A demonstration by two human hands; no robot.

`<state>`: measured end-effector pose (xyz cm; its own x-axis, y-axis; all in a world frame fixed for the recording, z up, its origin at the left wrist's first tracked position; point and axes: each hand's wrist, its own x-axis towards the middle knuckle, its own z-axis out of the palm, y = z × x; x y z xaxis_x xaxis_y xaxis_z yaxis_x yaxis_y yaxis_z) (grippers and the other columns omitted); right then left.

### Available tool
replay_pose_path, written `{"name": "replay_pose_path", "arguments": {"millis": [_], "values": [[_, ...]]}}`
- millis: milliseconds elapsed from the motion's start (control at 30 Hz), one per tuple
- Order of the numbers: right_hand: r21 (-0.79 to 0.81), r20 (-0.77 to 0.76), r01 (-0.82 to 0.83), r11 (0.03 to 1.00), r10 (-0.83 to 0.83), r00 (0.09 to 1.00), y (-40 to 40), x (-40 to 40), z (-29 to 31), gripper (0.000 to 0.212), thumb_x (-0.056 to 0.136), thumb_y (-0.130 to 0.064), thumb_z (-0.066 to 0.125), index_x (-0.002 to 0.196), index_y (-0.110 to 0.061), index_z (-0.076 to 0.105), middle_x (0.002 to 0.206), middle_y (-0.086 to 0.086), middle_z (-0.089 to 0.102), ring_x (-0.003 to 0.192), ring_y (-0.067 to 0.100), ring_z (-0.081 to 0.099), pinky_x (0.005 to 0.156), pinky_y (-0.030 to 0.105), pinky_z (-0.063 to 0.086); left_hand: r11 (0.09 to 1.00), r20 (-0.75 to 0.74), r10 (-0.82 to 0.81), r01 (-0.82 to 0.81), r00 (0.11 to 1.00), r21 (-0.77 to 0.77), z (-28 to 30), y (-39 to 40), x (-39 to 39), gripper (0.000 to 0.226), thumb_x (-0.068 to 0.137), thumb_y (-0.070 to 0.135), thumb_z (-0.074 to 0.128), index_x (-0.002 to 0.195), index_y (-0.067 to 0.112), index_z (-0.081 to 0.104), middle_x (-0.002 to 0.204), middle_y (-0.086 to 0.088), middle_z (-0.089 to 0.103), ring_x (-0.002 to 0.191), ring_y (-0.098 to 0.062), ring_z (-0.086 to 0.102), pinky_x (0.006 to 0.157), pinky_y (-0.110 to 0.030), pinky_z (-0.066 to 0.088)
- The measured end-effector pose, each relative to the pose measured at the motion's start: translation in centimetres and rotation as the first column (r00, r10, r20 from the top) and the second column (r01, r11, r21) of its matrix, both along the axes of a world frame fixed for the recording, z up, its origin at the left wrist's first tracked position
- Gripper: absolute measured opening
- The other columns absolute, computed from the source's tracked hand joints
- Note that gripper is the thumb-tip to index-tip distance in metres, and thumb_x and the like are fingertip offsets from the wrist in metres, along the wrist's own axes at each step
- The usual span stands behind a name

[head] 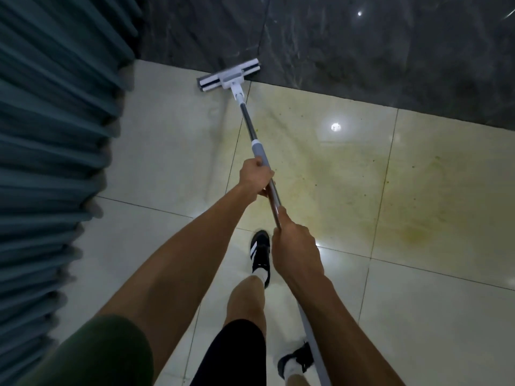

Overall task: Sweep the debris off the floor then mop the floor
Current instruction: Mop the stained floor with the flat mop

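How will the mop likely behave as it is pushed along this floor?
The mop probably pushes stiffly: its pole looks straight and metallic between the left hand and right hand. Its flat head should glide easily, since the floor looks glossy, maybe slippery.

Mop head (pixel 228 76) on floor (pixel 418 302) apparently touching wall (pixel 362 45) ahead, curtain (pixel 50 135) left, stain (pixel 348 185) right of handle (pixel 249 122)

Mop (pixel 229 77) — 2 hands on handle

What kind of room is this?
Probably an indoor room, maybe a living area or lobby. Clues: glossy cream floor tiles, a dark marble-look wall, and a long teal curtain.
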<state>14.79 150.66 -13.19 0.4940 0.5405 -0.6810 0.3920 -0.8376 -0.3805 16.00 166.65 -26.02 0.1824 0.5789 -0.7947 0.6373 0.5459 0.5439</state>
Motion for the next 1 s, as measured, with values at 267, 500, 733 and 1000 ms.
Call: {"name": "replay_pose_path", "arguments": {"millis": [267,500,733,1000], "values": [[0.083,-0.024,0.067,0.994,-0.065,0.998,6.9,4.8,-1.6,0.055,0.104,-0.022,0.045,0.155,-0.029,0.025,0.099,0.01,0.063,0.073,0.021,0.057,0.065,0.03,0.047,0.992,0.04,-0.07,0.073,0.997,-0.103,-0.7,9.3,5.2,0.013,0.094,0.0,0.056,0.098,0.01,0.049,0.093,-0.019,0.065,0.08,-0.035,0.074,0.048,-0.042,0.057],[0.061,-0.112,0.196,0.979,-0.189,0.976,2.7,2.6,-0.3,0.057,0.106,-0.025,0.043,0.158,-0.026,0.021,0.115,0.009,0.066,0.085,0.019,0.062,0.08,0.032,0.054,0.992,0.043,-0.059,0.063,0.997,-0.108,-0.6,4.9,3.4,0.033,0.098,0.009,0.058,0.126,0.018,0.043,0.096,-0.012,0.062,0.07,-0.028,0.071,0.049,-0.037,0.054],[0.051,-0.122,0.239,0.97,-0.231,0.965,-9.3,-0.8,0.1,0.055,0.105,-0.028,0.043,0.157,-0.025,0.023,0.118,0.01,0.067,0.097,0.024,0.066,0.082,0.03,0.053,0.978,0.016,-0.167,0.167,0.986,-0.123,0.6,-6.8,1.0,0.031,0.098,0.005,0.058,0.127,0.009,0.047,0.091,-0.015,0.062,0.072,-0.032,0.07,0.052,-0.044,0.056],[0.107,-0.207,0.349,0.931,-0.323,0.924,-26.2,-5.6,0.9,0.052,0.104,-0.023,0.044,0.154,-0.024,0.03,0.11,0.006,0.068,0.09,0.019,0.066,0.076,0.024,0.052,0.943,0.029,-0.29,0.29,0.957,-0.164,1.5,-23.1,-3.0,0.019,0.098,0.008,0.058,0.115,0.006,0.05,0.087,-0.016,0.061,0.067,-0.03,0.07,0.049,-0.044,0.058]]}}
